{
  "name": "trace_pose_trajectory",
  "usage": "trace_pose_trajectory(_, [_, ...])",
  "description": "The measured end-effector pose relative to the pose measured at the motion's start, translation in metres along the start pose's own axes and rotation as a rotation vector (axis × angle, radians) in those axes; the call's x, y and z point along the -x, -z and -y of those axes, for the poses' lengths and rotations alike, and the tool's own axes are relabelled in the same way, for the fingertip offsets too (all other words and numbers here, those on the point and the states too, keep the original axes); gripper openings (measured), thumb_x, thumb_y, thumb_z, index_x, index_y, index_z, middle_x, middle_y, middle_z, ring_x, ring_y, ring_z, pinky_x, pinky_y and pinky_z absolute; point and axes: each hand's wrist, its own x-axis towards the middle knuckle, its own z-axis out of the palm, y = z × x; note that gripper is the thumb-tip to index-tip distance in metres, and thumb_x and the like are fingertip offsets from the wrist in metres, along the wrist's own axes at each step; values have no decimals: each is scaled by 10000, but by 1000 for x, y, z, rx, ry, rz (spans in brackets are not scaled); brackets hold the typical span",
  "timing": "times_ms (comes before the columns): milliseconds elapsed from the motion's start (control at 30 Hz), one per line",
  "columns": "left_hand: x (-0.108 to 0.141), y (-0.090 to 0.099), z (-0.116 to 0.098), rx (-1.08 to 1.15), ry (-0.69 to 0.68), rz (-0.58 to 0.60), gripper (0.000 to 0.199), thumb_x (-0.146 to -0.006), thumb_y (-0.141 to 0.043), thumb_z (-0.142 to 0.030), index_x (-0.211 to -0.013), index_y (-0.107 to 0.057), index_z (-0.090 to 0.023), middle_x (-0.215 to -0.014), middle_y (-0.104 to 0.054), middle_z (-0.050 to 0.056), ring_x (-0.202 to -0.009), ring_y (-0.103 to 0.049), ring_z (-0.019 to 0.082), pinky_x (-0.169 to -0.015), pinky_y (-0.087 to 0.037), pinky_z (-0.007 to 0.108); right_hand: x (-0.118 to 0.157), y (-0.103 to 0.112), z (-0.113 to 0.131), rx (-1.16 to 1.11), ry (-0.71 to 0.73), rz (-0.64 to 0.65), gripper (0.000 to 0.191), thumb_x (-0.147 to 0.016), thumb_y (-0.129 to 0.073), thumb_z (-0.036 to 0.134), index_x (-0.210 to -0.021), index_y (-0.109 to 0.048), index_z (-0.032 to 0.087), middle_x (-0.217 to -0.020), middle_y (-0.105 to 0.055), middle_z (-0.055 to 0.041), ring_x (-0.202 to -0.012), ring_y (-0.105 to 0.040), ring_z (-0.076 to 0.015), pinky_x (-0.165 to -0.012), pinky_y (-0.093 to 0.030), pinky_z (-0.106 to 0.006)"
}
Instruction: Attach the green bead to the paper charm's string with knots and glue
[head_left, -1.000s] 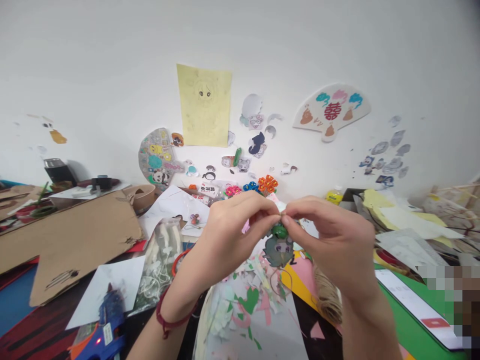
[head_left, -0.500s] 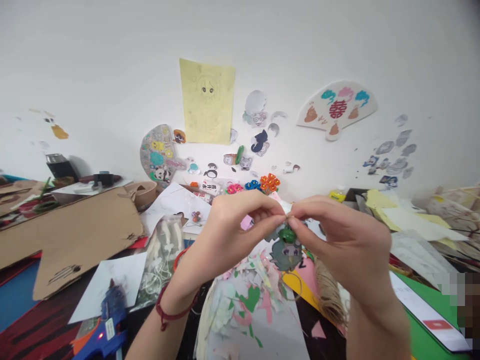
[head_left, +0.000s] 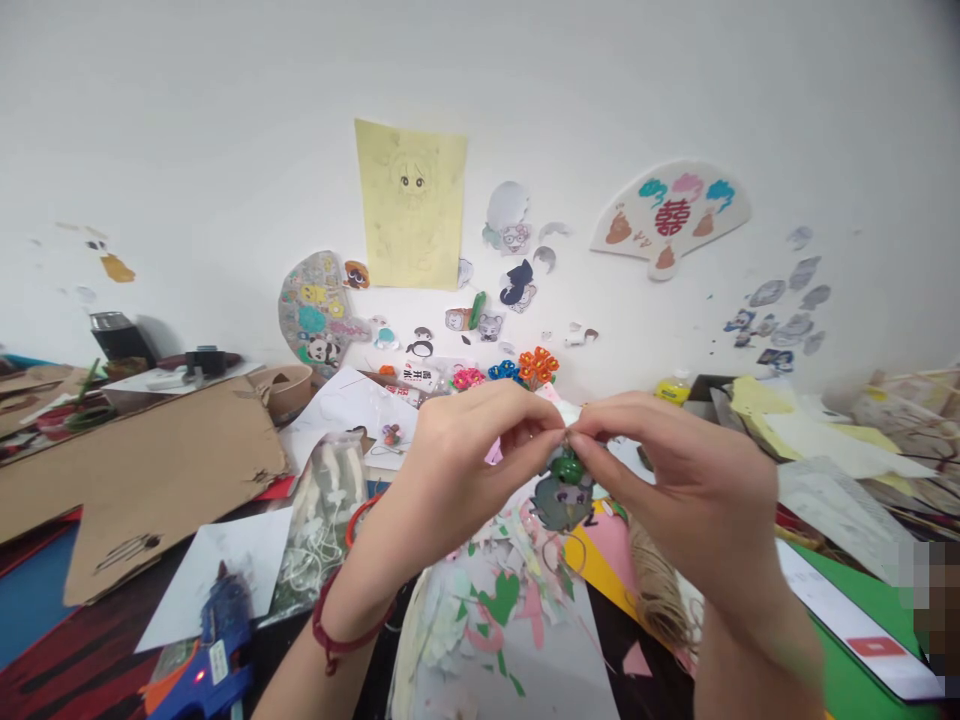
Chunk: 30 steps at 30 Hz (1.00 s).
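Note:
My left hand [head_left: 480,460] and my right hand [head_left: 675,470] meet fingertip to fingertip above the table, each pinching the thin string at the top of a small charm. From that string hangs a round green bell [head_left: 566,469]. Just beneath the bell dangles a flat grey-green cartoon figure [head_left: 561,503] with a face drawn on it. The string between my fingertips is mostly hidden. A red cord bracelet [head_left: 337,635] circles my left wrist.
Paper scraps [head_left: 499,610] lie on a sheet below my hands. At the left are a blue glue gun [head_left: 214,655] and cardboard [head_left: 150,470]. Twine [head_left: 660,580], a phone [head_left: 855,620] and papers lie right. Coloured flowers [head_left: 536,368] stand near the wall.
Both hands have shifted slightly left with the charm between them. The cartoon figure has swung left and a little upward. My fingers stay pinched together.

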Motion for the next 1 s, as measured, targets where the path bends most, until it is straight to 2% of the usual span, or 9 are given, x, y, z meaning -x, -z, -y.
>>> trace_pose_trajectory(167, [1, -1, -3, -199, -74, -20, 106, -945, -589, -108, -862, -633, -158, -758, -658, -3, -664, -548, 94, -609, -442, 231, 2, -1, 0, 86, 17, -27, 146, -896, -672, 82, -934, -679, 223, -889, -728, 11, -832, -669, -119, -760, -533, -272])
trace_pose_trajectory(333, [1, -4, -3, -302, -130, -50, 131, -913, -574, -54, -838, -624, -150, -758, -650, -3, -659, -550, 92, -603, -445, 220, 3, -4, 2, 105, 27, -29, 163, -893, -674, 72, -967, -694, 216, -920, -745, 2, -859, -684, -121, -784, -544, -269])
trace_pose_trajectory(433, [1, -6, -1, -396, -203, -96, 153, -917, -555, -50, -841, -629, -160, -771, -679, 4, -669, -574, 98, -622, -467, 222, 2, -5, 1, 120, 33, -23, 167, -891, -670, 72, -971, -684, 219, -898, -737, 1, -845, -682, -132, -761, -545, -285])
trace_pose_trajectory(567, [2, -7, 1, -456, -268, -98, 126, -926, -569, -74, -866, -634, -164, -813, -714, 24, -725, -624, 123, -674, -505, 244, 2, -4, -2, 119, 89, -30, 214, -884, -657, 47, -984, -671, 236, -914, -732, -10, -873, -686, -163, -797, -554, -336])
trace_pose_trajectory(633, [1, -6, 1, -394, -248, -100, 112, -932, -585, -86, -871, -636, -164, -802, -706, 17, -710, -618, 113, -657, -501, 234, 3, -4, -3, 118, 115, -54, 243, -871, -658, 26, -985, -672, 239, -921, -731, -14, -880, -686, -169, -812, -555, -349])
trace_pose_trajectory(733, [0, -4, 1, -188, -166, -64, 77, -943, -614, -103, -893, -645, -153, -785, -685, 7, -686, -595, 92, -630, -487, 217, 2, -2, -2, 104, 110, -61, 247, -859, -662, 11, -972, -674, 230, -907, -726, -15, -860, -678, -161, -797, -549, -339])
trace_pose_trajectory(1000, [-4, 1, 2, 130, 1, 19, 48, -904, -688, -112, -888, -695, -156, -780, -722, 14, -690, -632, 107, -631, -502, 238, 0, 4, -2, -46, 32, 28, 205, -860, -647, 28, -889, -658, 231, -832, -696, 3, -783, -637, -150, -692, -514, -314])
